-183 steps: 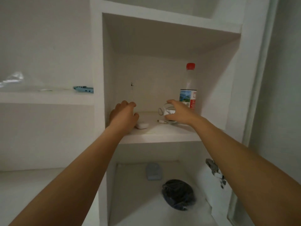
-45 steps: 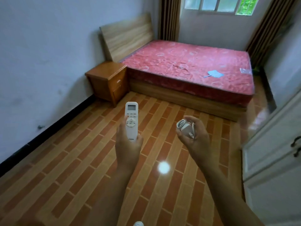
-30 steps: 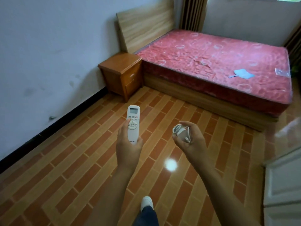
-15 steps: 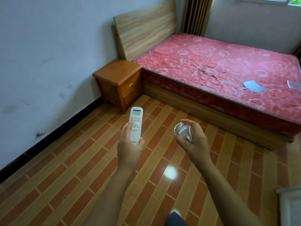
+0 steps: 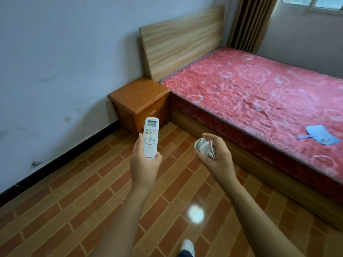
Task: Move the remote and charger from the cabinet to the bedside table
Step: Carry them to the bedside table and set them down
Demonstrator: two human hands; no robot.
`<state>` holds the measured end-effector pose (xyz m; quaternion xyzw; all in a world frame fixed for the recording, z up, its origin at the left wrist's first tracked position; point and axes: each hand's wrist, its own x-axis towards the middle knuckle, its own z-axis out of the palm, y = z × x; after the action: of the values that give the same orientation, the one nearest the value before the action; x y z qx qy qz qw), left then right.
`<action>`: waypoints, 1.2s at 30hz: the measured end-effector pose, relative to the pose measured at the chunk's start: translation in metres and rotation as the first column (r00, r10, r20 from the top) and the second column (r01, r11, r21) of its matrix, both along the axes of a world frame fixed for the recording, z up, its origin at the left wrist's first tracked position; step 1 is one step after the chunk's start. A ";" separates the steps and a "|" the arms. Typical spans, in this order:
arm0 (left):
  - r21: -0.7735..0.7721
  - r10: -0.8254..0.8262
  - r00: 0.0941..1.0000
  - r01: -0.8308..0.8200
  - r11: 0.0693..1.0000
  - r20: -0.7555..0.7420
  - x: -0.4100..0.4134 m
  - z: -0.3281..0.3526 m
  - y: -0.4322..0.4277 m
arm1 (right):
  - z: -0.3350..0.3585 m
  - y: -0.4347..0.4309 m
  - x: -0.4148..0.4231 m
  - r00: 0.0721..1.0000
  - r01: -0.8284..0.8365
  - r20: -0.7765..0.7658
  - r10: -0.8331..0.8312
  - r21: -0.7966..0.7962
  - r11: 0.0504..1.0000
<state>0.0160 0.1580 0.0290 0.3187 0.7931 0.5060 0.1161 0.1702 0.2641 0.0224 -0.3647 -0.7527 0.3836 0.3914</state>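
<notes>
My left hand (image 5: 143,165) grips a white remote (image 5: 150,138) upright, its screen and buttons facing me. In my right hand (image 5: 216,157) sits a white charger (image 5: 204,147) with its cable coiled around it. Both are held out at mid-height above the floor. The wooden bedside table (image 5: 138,96) stands ahead, just beyond the remote, against the wall and beside the bed's head; its top is bare.
A bed with a red mattress (image 5: 259,93) and wooden headboard (image 5: 181,41) fills the right side, with a blue hand fan (image 5: 320,135) lying on it. The white wall (image 5: 55,71) runs along the left. Brown brick-pattern floor (image 5: 92,191) lies between me and the table. My white shoe (image 5: 187,246) shows below.
Since taking both items from the cabinet shelf I have walked nearer the bedside table, which now appears larger and closer. The remote and charger stay held the same way.
</notes>
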 end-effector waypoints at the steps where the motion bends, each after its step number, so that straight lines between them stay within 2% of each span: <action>1: 0.001 0.011 1.000 -0.011 1.000 0.003 -0.002 0.002 0.014 | 0.002 0.017 -0.004 1.000 -0.004 0.003 0.004 0.005 1.000; 14: -0.023 0.142 0.990 -0.142 0.990 0.004 -0.099 -0.010 0.167 | -0.016 0.181 -0.104 0.990 -0.124 0.063 0.127 -0.049 0.991; 18: -0.014 0.158 0.987 -0.158 0.987 -0.011 -0.156 -0.013 0.229 | -0.018 0.243 -0.161 0.988 -0.121 0.087 0.124 -0.043 0.992; 25: -0.043 0.200 0.978 -0.198 0.979 0.054 -0.267 -0.021 0.320 | -0.018 0.343 -0.273 0.980 -0.147 0.128 0.153 -0.057 0.988; 29: -0.074 0.269 0.958 -0.262 0.962 0.101 -0.320 -0.032 0.354 | -0.021 0.383 -0.329 0.966 -0.196 0.157 0.206 -0.076 0.978; 36: -0.104 0.387 0.917 -0.377 0.920 0.099 -0.399 -0.055 0.405 | -0.042 0.449 -0.428 0.918 -0.314 0.231 0.322 -0.072 0.947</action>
<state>-0.3831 0.5628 -0.0256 0.1223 0.8519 0.5037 0.0748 -0.2579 0.7133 -0.0201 -0.2877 -0.8372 0.4077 0.2241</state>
